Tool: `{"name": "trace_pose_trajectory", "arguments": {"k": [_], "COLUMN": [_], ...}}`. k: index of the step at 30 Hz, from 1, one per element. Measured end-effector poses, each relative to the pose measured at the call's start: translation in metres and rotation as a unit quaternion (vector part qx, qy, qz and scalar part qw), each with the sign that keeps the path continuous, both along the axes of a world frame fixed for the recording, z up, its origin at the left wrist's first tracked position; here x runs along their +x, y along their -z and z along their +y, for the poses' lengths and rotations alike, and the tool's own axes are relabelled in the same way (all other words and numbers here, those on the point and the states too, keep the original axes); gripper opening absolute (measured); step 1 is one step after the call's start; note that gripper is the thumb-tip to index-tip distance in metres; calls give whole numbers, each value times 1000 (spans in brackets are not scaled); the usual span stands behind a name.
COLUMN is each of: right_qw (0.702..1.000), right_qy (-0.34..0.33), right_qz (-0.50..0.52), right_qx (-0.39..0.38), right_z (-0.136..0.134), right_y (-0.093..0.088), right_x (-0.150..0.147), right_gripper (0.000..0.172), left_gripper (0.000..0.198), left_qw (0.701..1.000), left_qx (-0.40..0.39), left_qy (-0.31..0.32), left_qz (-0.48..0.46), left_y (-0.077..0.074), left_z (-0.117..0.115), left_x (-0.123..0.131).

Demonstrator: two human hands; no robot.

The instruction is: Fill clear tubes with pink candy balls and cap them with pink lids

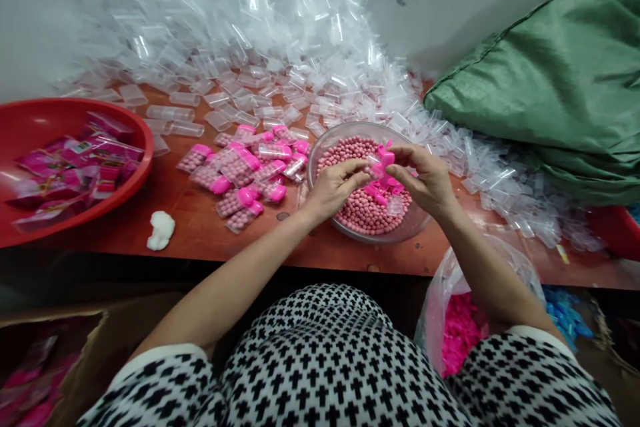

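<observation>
Over a clear bowl (420,217) of pink beads (363,217), both my hands meet at one small container. Fingers and thumb of my left hand (337,187) pinch a clear plastic tube, mostly covered by the fingertips. My right hand (425,177) has its fingers closed on a bright pink cap (385,159) at the tube's end. Whether the cap is fully seated I cannot tell. Loose pink caps (376,195) and a clear tube (395,205) lie on the beads below. Left of the bowl is a pile of bead-filled tubes (240,167) with pink caps.
A large heap of clear tubes (260,33) rests against the wall. A red basin (145,167) with pink packets stands left, near a white lump (161,230). On the right are a green sack (550,80) and, below the table edge, a plastic bag (435,310) of pink pieces.
</observation>
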State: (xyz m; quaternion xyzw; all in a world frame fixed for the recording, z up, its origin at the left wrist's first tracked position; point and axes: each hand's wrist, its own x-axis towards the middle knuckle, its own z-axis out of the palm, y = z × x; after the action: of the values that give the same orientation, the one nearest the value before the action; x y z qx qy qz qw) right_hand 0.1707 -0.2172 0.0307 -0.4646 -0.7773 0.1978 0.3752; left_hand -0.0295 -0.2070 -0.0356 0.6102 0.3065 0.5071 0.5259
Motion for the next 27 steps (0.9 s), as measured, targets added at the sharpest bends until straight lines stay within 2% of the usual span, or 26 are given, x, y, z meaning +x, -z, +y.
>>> {"name": "trace_pose_trajectory", "arguments": {"k": [2,5,11,16,20,24,27], "right_qw": [995,983,962,947,946,976,998], "right_qy": [-43,-80,-104,-119,-136,-100,-61], "right_qz": [-85,-148,-180,-228,-215,-135,35], "right_qx": [34,78,177,190,201,142,-5], "right_z": [-2,-1,-7,-12,-10,-9,-10], "right_y": [-2,1,11,16,23,29,28], "right_x": [-1,-3,-5,-4,-1,-4,-4], "right_gripper": [23,18,10,14,15,19,25], "left_gripper": [30,27,22,20,20,18,23], "left_qw": [999,994,981,970,964,982,999], "left_qx": [31,75,151,198,211,137,35], "left_qy": [-19,-45,-66,-73,-72,-52,-3], "left_qz": [34,65,100,124,146,120,28], "left_y": [-1,-1,3,10,10,4,-1], "left_z": [-2,-4,-7,-9,-10,-9,-4], "left_x": [-1,-3,-5,-6,-7,-7,-5]}}
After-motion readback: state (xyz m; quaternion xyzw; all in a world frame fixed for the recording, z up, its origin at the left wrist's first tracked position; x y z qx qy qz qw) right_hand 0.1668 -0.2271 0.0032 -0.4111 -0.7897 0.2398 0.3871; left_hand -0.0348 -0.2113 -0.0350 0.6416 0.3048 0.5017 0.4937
